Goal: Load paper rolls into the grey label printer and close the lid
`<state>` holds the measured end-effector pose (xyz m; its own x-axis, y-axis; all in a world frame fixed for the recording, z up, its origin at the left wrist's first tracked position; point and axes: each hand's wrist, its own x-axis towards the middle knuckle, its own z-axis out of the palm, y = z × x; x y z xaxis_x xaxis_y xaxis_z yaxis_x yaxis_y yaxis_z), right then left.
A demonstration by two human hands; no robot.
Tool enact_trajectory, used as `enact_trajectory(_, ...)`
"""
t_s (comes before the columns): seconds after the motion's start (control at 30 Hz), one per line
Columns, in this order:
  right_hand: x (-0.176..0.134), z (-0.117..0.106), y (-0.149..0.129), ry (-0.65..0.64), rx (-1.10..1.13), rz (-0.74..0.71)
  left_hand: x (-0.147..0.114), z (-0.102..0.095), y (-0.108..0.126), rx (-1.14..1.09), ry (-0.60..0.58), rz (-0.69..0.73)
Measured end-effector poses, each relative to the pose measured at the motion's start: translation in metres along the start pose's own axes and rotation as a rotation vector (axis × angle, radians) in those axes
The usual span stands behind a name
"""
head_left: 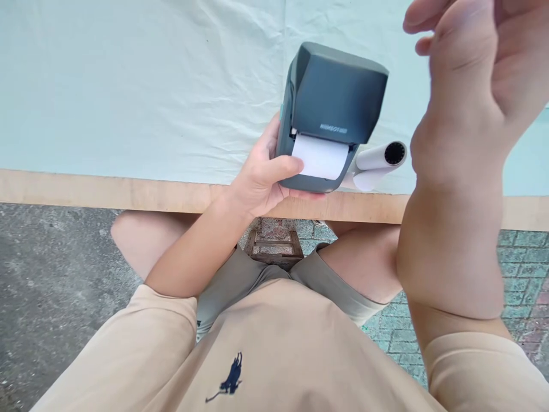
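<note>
My left hand (266, 169) grips a dark grey handheld label printer (338, 94) over the table's near edge. Its thumb presses on the white paper strip (321, 155) that comes out below the printer's lid, while the other fingers go behind and under the body. Raised close to the camera at the upper right is my right hand (484, 63). Its fingers look loosely apart and nothing shows in them, though the frame cuts part of the hand off. Beside the printer lies a white paper roll (375, 157) with a black core end, its loose end curling underneath.
A pale, wrinkled cloth (128, 86) covers the table, which has a bare wooden front edge (86, 189). My legs are under this edge. Below, part of a wooden stool (274, 246) shows above the paved floor (398, 332).
</note>
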<state>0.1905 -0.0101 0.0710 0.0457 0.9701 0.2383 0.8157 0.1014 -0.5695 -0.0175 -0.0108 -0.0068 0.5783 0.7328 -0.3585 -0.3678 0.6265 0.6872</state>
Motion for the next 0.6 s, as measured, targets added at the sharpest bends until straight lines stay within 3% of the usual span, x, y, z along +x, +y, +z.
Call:
enact_trajectory(0.1, -0.010, 0.010, -0.005, 0.084, 0.076, -0.125, 0.000, 0.000, 0.000, -0.034, -0.003, 0.016)
enact_trajectory(0.23, -0.009, 0.017, -0.002, -0.130, 0.055, -0.168, 0.003, 0.001, 0.001, -0.040, 0.003, 0.049)
enact_trajectory(0.5, -0.007, 0.012, -0.016, -0.331, -0.057, 0.088, 0.006, 0.002, 0.005, -0.096, -0.074, 0.008)
enact_trajectory(0.6, -0.006, 0.013, -0.020, -0.335, -0.089, 0.090, 0.006, 0.001, 0.004, -0.122, -0.090, -0.012)
